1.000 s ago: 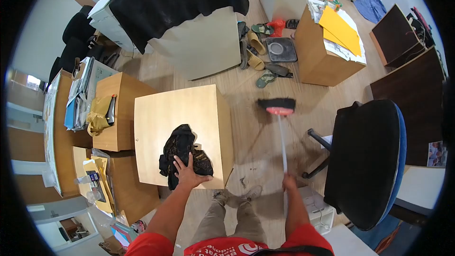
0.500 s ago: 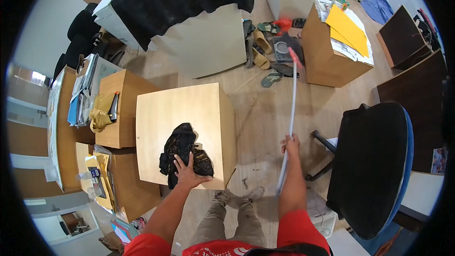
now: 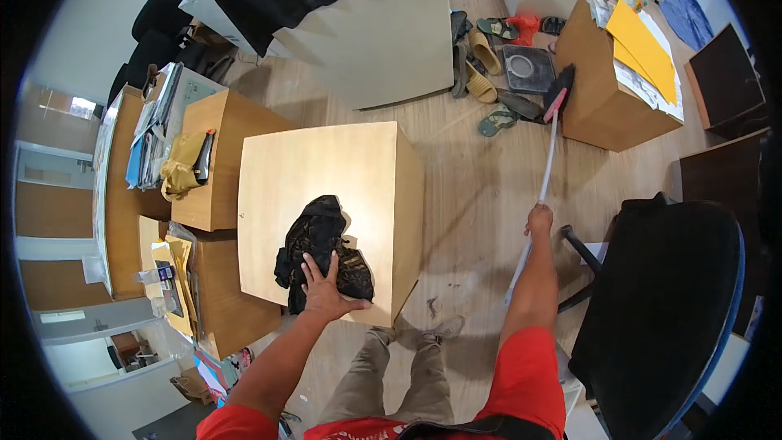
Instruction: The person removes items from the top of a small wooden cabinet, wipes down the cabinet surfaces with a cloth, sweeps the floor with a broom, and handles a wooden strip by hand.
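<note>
My right hand (image 3: pixel 538 218) is wrapped round the pale stick of a broom (image 3: pixel 551 159). Its dark bristles and pinkish-red collar reach the lower side of a wooden cabinet (image 3: pixel 607 106), beside the footwear. My left hand (image 3: pixel 326 298) lies with spread fingers on a black, crumpled, bag-like item (image 3: pixel 316 220) with a brownish pattern. That item rests on top of a light wooden cabinet (image 3: pixel 326 155) in front of me.
Several sandals (image 3: pixel 481 85) and a dark flat box (image 3: pixel 528 70) lie on the floor ahead. A black chair (image 3: pixel 664 293) stands at my right. Cabinets with papers and folders (image 3: pixel 155 143) line the left. Small debris (image 3: pixel 432 306) lies near my shoes.
The broom head has moved right, from over the dark flat box to the cabinet's side, and my right hand has gone forward with it. My left hand stays on the black item.
</note>
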Tool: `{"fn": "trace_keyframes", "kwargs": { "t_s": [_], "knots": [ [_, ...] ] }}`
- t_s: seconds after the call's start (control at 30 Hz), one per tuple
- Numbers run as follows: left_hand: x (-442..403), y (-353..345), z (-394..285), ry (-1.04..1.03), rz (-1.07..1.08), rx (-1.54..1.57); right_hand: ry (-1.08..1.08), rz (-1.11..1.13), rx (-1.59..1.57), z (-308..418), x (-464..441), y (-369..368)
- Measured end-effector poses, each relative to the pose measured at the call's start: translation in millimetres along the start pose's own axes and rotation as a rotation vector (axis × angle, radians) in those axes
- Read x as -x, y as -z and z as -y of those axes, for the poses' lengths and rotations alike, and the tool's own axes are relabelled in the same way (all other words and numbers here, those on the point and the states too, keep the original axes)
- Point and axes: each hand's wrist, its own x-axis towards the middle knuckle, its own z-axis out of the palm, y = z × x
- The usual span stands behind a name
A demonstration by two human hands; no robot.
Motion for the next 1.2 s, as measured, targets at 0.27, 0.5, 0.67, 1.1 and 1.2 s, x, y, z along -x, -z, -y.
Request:
{"fn": "trace_keyframes", "kwargs": {
  "t_s": [0.27,0.5,0.67,1.1,1.2],
  "knots": [
    [-0.6,6.4,-4.1,0.012,0.021,0.002,-0.207,0.154,0.111,-17.7,28.1,78.7],
    [4.2,9.4,-2.5,0.016,0.041,0.026,-0.473,0.286,0.141,-81.4,171.4,192.3],
    [3.2,8.1,-3.0,0.036,0.045,0.009,-0.181,0.127,0.267,-99.7,252.7,162.7],
    [1.4,-0.7,3.6,0.014,0.014,0.019,0.142,0.092,0.281,-35.4,193.2,74.1],
    [-1.6,3.0,3.6,0.02,0.016,0.021,0.186,-0.055,0.387,-31.1,145.9,52.0]
  ]
}}
